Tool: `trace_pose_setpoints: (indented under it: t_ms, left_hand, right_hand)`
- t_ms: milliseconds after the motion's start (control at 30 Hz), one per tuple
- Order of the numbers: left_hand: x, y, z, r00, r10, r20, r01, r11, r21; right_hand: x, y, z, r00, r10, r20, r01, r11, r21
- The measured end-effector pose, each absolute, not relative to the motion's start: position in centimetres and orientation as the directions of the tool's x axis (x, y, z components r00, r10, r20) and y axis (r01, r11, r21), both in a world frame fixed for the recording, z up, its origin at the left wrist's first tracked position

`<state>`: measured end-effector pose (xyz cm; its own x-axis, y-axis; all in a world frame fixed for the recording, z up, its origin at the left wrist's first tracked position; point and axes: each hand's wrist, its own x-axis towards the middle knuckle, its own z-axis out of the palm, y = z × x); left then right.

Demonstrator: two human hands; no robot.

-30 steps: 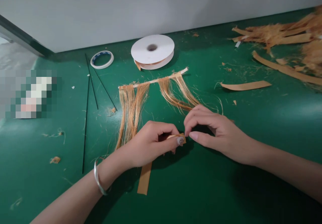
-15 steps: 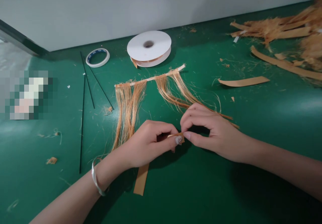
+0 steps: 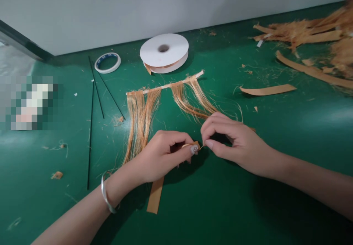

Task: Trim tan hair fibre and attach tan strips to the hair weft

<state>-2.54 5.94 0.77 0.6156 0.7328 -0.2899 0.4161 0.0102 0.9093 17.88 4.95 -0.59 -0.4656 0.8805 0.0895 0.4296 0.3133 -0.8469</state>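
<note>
My left hand [image 3: 162,157] is closed on the top end of an orange ribbon strip [image 3: 154,199], whose lower end trails toward me on the green table [image 3: 209,208]. My right hand [image 3: 231,142] pinches the same strip's tip with thumb and forefinger, right beside the left thumb. Just beyond both hands lies a white tape strip [image 3: 165,86] with bundles of frayed orange fibres [image 3: 140,120] hanging from it; the right bundle runs under my right hand.
A white ribbon reel [image 3: 164,52] and a small tape roll [image 3: 107,62] sit near the grey wall. Thin black rods [image 3: 91,127] lie at left. A loose orange strip [image 3: 267,89] and a heap of orange scraps [image 3: 317,35] fill the right side.
Both hands stay joined at the strip's tip; the right fingertips have shifted a little and a short thread now shows between the two pinches. The view barely moves.
</note>
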Motion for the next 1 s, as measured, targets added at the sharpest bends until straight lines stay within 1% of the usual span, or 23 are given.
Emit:
trace_pose_setpoints:
  t_ms: [200,533,633,733,1000]
  left_hand:
    - [-2.56,5.78,0.63,0.560,0.780,-0.279,0.322,0.105,0.941]
    - [-2.61,5.62,0.59,0.544,0.792,-0.278,0.257,0.158,0.954]
    - [-2.69,5.64,0.59,0.548,0.791,-0.271,0.254,0.151,0.955]
    - [-2.78,5.63,0.65,0.550,0.787,-0.279,0.286,0.137,0.948]
    - [-2.62,5.58,0.81,0.497,0.851,-0.171,0.391,-0.043,0.919]
  right_hand:
    - [17.83,4.93,-0.50,-0.421,0.903,0.088,0.394,0.270,-0.879]
    - [17.80,4.85,-0.40,-0.405,0.910,0.093,0.359,0.251,-0.899]
    - [17.84,4.85,-0.45,-0.394,0.914,0.095,0.343,0.243,-0.908]
    - [17.88,4.82,-0.53,-0.376,0.921,0.099,0.328,0.233,-0.916]
    - [17.95,4.79,-0.48,-0.347,0.933,0.090,0.309,0.205,-0.929]
